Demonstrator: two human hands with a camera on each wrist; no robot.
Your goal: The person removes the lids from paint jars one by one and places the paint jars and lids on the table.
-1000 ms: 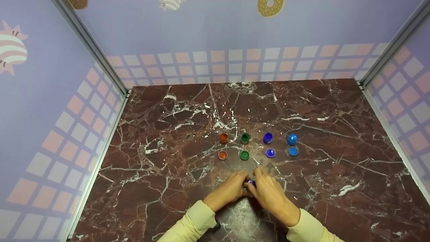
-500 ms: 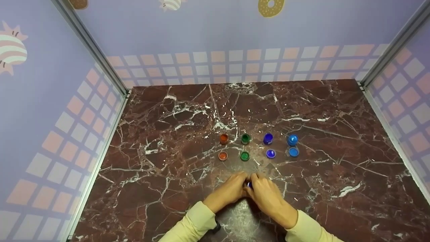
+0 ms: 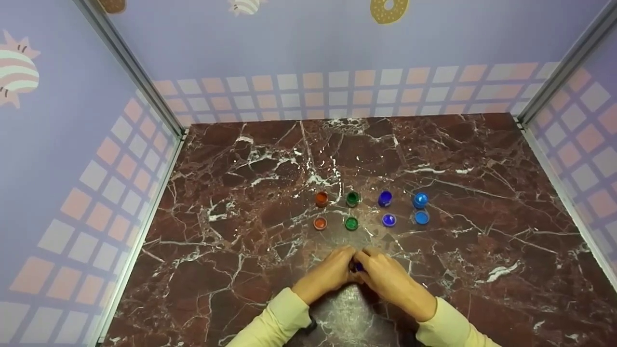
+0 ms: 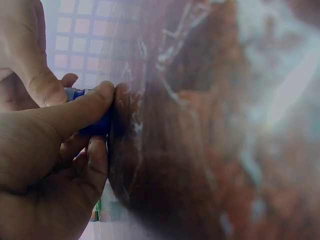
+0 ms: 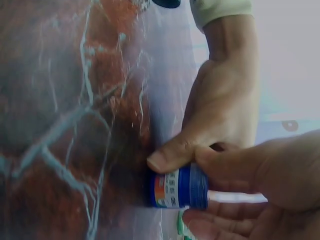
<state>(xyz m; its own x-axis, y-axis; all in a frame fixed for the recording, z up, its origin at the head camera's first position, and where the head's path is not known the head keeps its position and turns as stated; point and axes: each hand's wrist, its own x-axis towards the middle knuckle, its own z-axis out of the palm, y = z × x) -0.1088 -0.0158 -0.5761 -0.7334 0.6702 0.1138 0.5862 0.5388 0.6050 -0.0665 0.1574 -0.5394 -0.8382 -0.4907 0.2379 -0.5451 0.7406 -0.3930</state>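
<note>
Small blue pot mostly hidden between 2 hands

In the head view the blue pot (image 3: 357,265) was almost wholly covered by the left hand (image 3: 328,274) and right hand (image 3: 388,279); whether its lid was on could not be told. The label print (image 5: 167,189) was too small to read. The table (image 4: 210,140) was blurred in both wrist views. Both sleeves were cut off by the bottom edge of the head view, and the 8 small paint pieces (image 3: 370,209) beyond were too small to tell pot from lid.
</note>
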